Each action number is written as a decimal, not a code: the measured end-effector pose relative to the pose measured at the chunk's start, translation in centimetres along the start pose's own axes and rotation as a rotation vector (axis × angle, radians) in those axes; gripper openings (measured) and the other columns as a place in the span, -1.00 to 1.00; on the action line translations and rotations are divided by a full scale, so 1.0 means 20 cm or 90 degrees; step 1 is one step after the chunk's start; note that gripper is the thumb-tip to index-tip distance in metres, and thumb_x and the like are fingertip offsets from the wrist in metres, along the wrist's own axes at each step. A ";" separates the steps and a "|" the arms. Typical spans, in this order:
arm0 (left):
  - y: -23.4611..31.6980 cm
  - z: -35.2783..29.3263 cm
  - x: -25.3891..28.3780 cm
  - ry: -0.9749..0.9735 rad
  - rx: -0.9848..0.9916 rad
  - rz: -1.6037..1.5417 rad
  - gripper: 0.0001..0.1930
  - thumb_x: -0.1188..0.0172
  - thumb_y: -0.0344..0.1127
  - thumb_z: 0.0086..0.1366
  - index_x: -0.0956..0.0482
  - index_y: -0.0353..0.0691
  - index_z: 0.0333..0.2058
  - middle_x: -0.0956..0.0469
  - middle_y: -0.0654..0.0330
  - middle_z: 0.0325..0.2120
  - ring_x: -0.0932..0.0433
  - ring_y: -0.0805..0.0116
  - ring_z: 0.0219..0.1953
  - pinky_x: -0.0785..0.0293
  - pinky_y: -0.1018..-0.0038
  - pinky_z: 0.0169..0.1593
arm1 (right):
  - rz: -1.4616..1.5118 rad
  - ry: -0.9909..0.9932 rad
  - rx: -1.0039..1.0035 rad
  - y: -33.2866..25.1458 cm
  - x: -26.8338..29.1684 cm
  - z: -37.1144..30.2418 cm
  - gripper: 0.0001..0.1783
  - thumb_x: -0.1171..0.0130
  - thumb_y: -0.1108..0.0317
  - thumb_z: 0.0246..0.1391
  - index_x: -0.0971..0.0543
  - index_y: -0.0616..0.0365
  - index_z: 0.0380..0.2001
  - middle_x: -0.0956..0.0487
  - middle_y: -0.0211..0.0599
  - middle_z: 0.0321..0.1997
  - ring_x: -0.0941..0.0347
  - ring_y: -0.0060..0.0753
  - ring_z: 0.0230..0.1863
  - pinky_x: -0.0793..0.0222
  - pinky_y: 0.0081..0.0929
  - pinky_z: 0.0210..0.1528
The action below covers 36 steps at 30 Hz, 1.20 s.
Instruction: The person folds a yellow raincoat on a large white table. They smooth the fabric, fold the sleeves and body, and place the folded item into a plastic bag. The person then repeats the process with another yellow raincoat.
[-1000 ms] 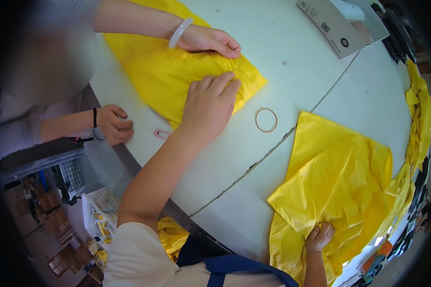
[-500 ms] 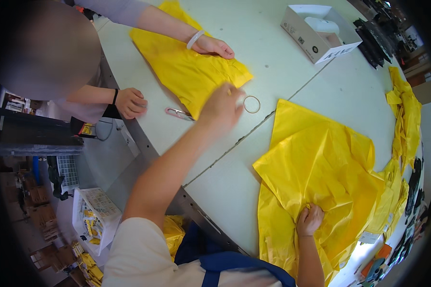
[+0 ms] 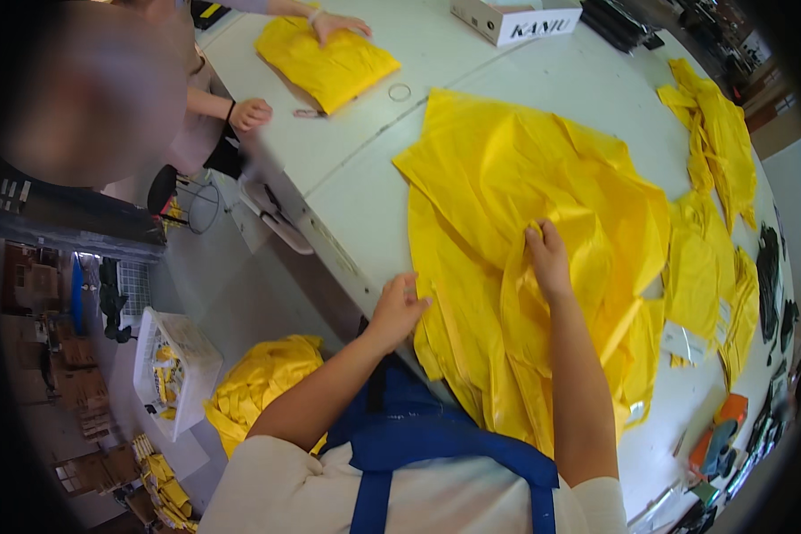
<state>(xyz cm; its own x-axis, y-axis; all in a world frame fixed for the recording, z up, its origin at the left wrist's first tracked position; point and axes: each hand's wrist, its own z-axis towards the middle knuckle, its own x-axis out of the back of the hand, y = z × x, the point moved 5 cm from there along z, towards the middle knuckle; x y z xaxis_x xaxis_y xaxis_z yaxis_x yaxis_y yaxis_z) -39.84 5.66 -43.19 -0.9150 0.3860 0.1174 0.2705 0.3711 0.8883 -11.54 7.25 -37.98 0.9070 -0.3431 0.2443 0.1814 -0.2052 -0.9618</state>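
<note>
Surface: we stand at a long white work table (image 3: 365, 191) in a cluttered workshop, its near edge running past our waist.
Sheet: a large, thin yellow plastic sheet (image 3: 525, 205) lies spread and crumpled across the table before us, its lower part hanging over the edge.
Left hand: our left hand (image 3: 399, 307) rests at the table's edge, fingers loosely open and touching the sheet's near border, gripping nothing that we can see.
Right hand: our right hand (image 3: 547, 258) presses into the middle of the sheet, fingers pinching a raised fold.
Doing it well: we judge that we should hold the border flat and draw the fold evenly, since thin film creases easily.
Nearby: a co-worker's hand (image 3: 338, 24) flattens a folded yellow packet (image 3: 334, 62); a small ring-shaped rubber band (image 3: 400, 92) lies beside it.
</note>
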 end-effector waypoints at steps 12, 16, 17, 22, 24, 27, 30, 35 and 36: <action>0.02 -0.09 -0.10 0.066 -0.119 0.354 -0.63 -0.29 -0.28 0.06 -0.55 -0.16 -0.11 -0.35 0.02 -0.10 -0.34 0.03 -0.01 -0.32 0.27 0.08 | -0.256 -0.335 0.011 -0.40 0.04 -0.46 -0.64 -0.11 0.20 0.15 -0.50 0.27 -0.11 -0.52 -0.26 -0.47 -0.43 -0.47 -0.39 -0.37 -0.48 -0.30; 0.05 -0.04 -0.16 0.038 -0.123 0.350 -0.61 -0.31 -0.24 0.06 -0.56 -0.10 -0.09 -0.36 0.03 -0.12 -0.36 0.03 -0.02 -0.31 0.29 0.08 | -0.450 -0.472 0.035 -0.33 -0.24 -0.55 -0.68 -0.09 0.22 0.08 -0.53 0.18 -0.16 -0.56 0.01 -0.28 -0.47 0.06 -0.19 -0.37 -0.17 -0.12; 0.03 -0.02 -0.16 0.041 -0.143 0.344 -0.60 -0.32 -0.25 0.05 -0.55 -0.09 -0.08 -0.37 0.03 -0.13 -0.37 0.03 -0.03 -0.32 0.29 0.08 | -0.460 -0.490 0.067 -0.28 -0.31 -0.55 -0.72 -0.08 0.22 0.08 -0.52 0.18 -0.23 -0.54 0.00 -0.29 -0.45 0.07 -0.18 -0.37 -0.17 -0.09; 0.00 0.03 -0.20 0.025 -0.149 0.337 -0.66 -0.31 -0.25 0.06 -0.58 -0.08 -0.13 -0.39 0.05 -0.12 -0.36 0.03 0.00 -0.32 0.29 0.08 | -0.488 -0.425 0.116 -0.09 -0.37 -0.58 -0.69 -0.05 0.14 0.11 -0.55 0.07 -0.19 -0.48 -0.06 -0.03 -0.42 0.00 -0.03 -0.37 -0.18 -0.01; 0.02 0.04 -0.22 0.028 -0.140 0.347 -0.70 -0.30 -0.26 0.06 -0.59 -0.10 -0.19 -0.40 0.06 -0.13 -0.36 0.03 0.00 -0.32 0.29 0.08 | -0.519 -0.383 0.095 -0.05 -0.35 -0.61 -0.69 -0.05 0.13 0.11 -0.56 0.04 -0.17 -0.45 -0.03 0.04 -0.41 0.00 0.01 -0.36 -0.19 0.02; 0.06 -0.01 -0.25 0.024 -0.174 0.346 -0.81 -0.27 -0.31 0.07 -0.58 -0.16 -0.31 -0.48 0.06 -0.25 -0.44 0.05 -0.09 -0.38 0.28 -0.04 | -0.532 -0.345 0.089 -0.04 -0.31 -0.68 -0.70 -0.04 0.13 0.12 -0.57 0.04 -0.19 -0.43 0.07 0.07 -0.39 -0.01 0.10 -0.34 -0.21 0.08; 0.05 -0.02 -0.31 -0.023 -0.237 0.276 -0.88 -0.24 -0.33 0.09 -0.54 -0.21 -0.41 -0.51 0.05 -0.40 -0.49 0.04 -0.24 -0.42 0.25 -0.19 | -0.488 -0.343 0.110 0.01 -0.26 -0.71 -0.71 -0.09 0.19 0.11 -0.56 0.15 -0.20 -0.47 -0.03 0.01 -0.38 -0.01 0.06 -0.32 -0.26 0.08; 0.18 -0.28 -0.44 -0.014 -0.319 0.302 -0.90 -0.18 -0.38 0.12 -0.49 -0.25 -0.39 -0.53 0.03 -0.43 -0.49 0.00 -0.33 -0.41 0.23 -0.26 | -0.359 -0.321 0.093 0.03 -0.08 -0.82 -0.73 -0.10 0.24 0.08 -0.56 0.21 -0.27 -0.54 -0.04 -0.16 -0.45 -0.01 -0.09 -0.36 -0.25 -0.04; 0.21 -0.35 -0.47 -0.004 -0.354 0.323 -0.90 -0.17 -0.39 0.13 -0.49 -0.25 -0.39 -0.53 0.03 -0.41 -0.49 0.00 -0.32 -0.40 0.23 -0.24 | -0.333 -0.313 0.084 0.03 -0.02 -0.87 -0.73 -0.09 0.24 0.07 -0.56 0.21 -0.28 -0.54 -0.04 -0.20 -0.47 -0.01 -0.12 -0.37 -0.24 -0.07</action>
<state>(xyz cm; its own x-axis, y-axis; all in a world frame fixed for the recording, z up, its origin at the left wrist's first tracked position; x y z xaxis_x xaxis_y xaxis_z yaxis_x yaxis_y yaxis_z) -32.19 -2.39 -37.49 -0.7160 0.4011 0.5713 0.4665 -0.3339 0.8191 -18.45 -8.59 -36.48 0.7489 0.2275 0.6224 0.6545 -0.1066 -0.7485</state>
